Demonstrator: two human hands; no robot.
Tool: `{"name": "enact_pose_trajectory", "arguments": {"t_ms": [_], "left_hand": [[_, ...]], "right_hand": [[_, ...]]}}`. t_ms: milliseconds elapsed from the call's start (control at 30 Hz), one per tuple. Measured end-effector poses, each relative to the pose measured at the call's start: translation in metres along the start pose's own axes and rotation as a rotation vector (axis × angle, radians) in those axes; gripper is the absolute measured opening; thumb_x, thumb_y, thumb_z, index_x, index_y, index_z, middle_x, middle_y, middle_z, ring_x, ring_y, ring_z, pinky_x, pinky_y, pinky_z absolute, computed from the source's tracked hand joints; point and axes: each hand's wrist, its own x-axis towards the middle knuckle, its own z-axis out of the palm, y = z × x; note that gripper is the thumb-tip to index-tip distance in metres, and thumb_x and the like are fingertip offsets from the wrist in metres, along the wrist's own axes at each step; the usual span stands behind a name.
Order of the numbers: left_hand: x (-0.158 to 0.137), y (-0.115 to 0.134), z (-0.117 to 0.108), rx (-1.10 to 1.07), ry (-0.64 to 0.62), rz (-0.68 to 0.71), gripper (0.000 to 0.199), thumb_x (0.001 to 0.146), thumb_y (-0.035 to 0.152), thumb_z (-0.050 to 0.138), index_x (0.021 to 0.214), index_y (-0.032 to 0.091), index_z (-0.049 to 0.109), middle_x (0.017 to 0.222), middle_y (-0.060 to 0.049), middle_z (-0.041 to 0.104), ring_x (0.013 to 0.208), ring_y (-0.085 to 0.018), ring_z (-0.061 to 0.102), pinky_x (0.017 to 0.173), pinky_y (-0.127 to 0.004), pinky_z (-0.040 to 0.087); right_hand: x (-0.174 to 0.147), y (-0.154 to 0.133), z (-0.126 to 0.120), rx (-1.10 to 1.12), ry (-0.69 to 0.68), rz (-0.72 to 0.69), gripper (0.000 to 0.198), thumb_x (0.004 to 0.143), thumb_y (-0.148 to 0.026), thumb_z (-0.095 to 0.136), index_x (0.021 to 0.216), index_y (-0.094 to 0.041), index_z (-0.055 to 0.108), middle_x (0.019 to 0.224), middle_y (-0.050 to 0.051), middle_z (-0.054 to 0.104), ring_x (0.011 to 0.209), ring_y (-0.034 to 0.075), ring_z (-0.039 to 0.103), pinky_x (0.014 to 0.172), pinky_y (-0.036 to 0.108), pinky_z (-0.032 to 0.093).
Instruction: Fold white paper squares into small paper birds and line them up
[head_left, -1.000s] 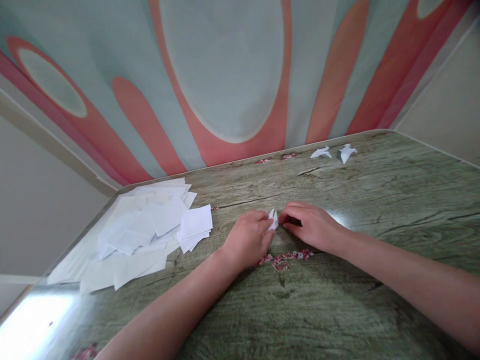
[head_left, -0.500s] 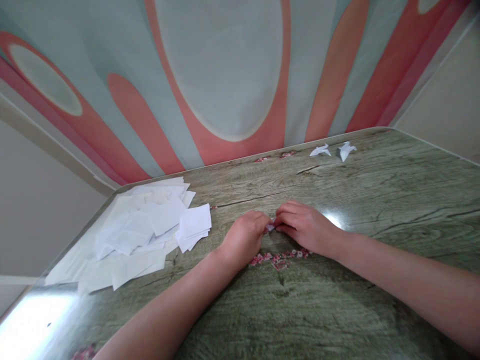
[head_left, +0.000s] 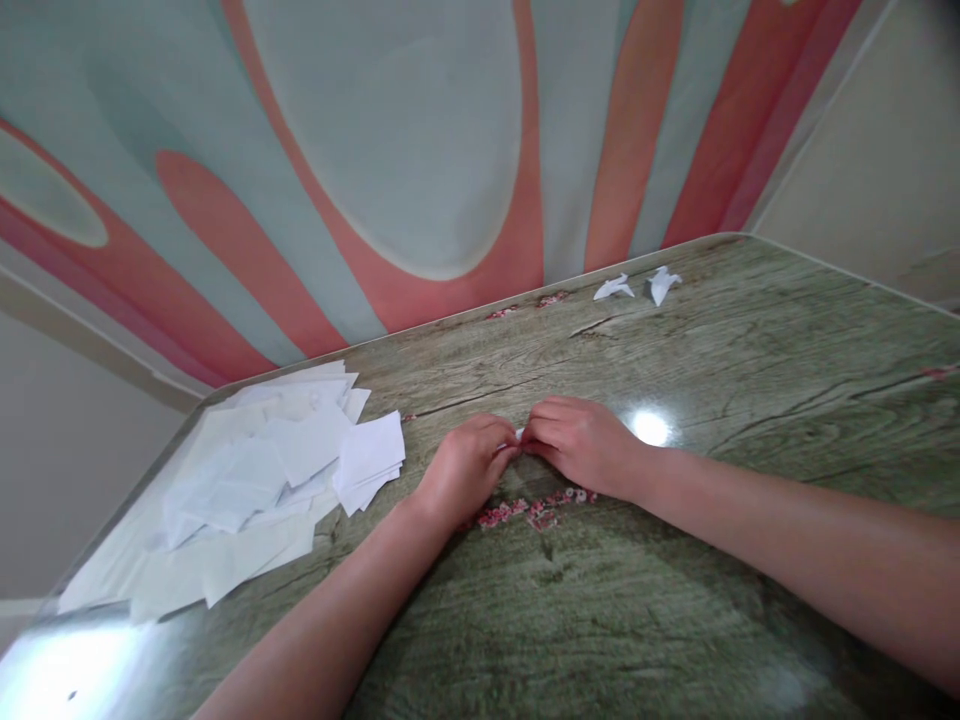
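Observation:
Near the middle of the table, my left hand [head_left: 466, 462] and my right hand [head_left: 579, 442] meet fingertip to fingertip. Between them shows a small bit of folded white paper [head_left: 519, 434], pinched from both sides. Most of this paper is hidden behind my fingers, so its shape cannot be made out. Both hands are closed, with thumb and fingers pressed together just above the wood-patterned tabletop [head_left: 600, 610].
To the left, a spread heap of white paper sheets [head_left: 247, 480] lies beside a small stack of paper squares [head_left: 371, 450]. Two folded paper birds, a left one [head_left: 614, 288] and a right one [head_left: 661, 285], stand near the back edge. A patterned wall [head_left: 390, 120] rises behind.
The whole view has shifted, so everything sits a little further left. My hands stay together on the folded paper, their fingertips slightly closer, and less of the paper shows.

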Motion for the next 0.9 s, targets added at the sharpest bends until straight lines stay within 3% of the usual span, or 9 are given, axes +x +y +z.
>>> {"name": "enact_pose_trajectory", "arguments": {"t_ms": [533,900], "left_hand": [[0.0022,0.0025,-0.0055,-0.059,0.025,-0.140,0.007,0.081,0.014,0.061,0.076,0.017,0.066,0.080,-0.003,0.065,0.080,-0.017,0.060,0.076,-0.029,0.048],[0.0022,0.0015,-0.0011,0.020,0.032,-0.195,0.010,0.082,0.016,0.058,0.072,0.015,0.061,0.078,-0.004,0.060,0.077,-0.016,0.056,0.070,-0.027,0.044]], "right_hand": [[0.0063,-0.0027,0.0025,0.071,-0.016,0.238,0.019,0.090,-0.029,0.054,0.082,-0.018,0.067,0.080,0.003,0.064,0.083,0.017,0.058,0.070,0.028,0.038],[0.0098,-0.0062,0.0036,0.103,-0.039,0.354,0.019,0.088,-0.032,0.056,0.079,-0.020,0.067,0.080,0.003,0.066,0.084,0.018,0.060,0.071,0.028,0.039]]}}
